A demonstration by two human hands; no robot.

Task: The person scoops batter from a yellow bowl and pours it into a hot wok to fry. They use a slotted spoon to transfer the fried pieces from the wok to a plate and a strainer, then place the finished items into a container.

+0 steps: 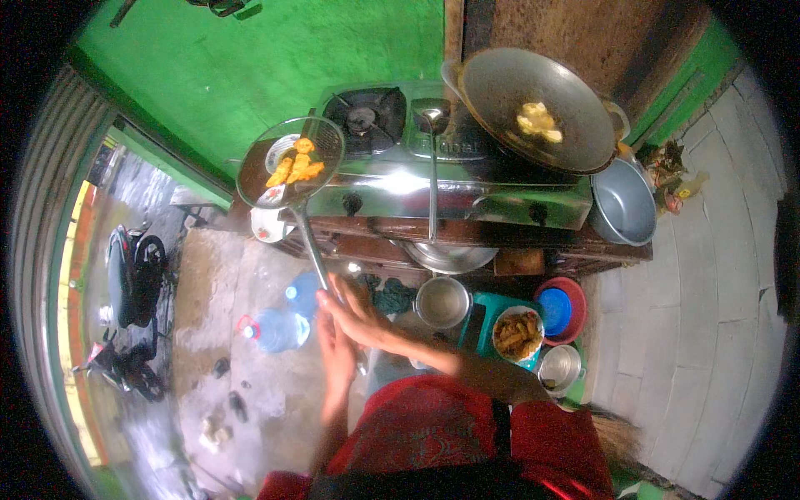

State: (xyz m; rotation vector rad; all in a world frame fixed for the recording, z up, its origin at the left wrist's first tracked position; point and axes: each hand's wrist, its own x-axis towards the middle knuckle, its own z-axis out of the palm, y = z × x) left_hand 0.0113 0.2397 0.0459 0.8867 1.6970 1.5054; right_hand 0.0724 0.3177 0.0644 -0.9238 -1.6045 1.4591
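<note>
A wire-mesh strainer (324, 134) with several orange fried pieces (300, 167) in its basket is held out to the left of the stove. My right hand (359, 315) is around its long metal handle (312, 245). Lower on the same handle is my left hand (337, 351), partly overlapped by the right. On the stove's right side sits a large wok (500, 87), with pale pieces (539, 123) in the middle of it. A metal spatula (433, 181) lies across the stove front, between the bare left burner (361, 119) and the wok.
A grey pot (625, 206) stands right of the gas stove (400, 199). Below are a metal pot (442, 303), a plate of fried food (517, 333) on a green stool (480, 306), and a red basin (578, 312). Water jugs (281, 331) lie on the left floor; motorcycles (134, 275) stand outside.
</note>
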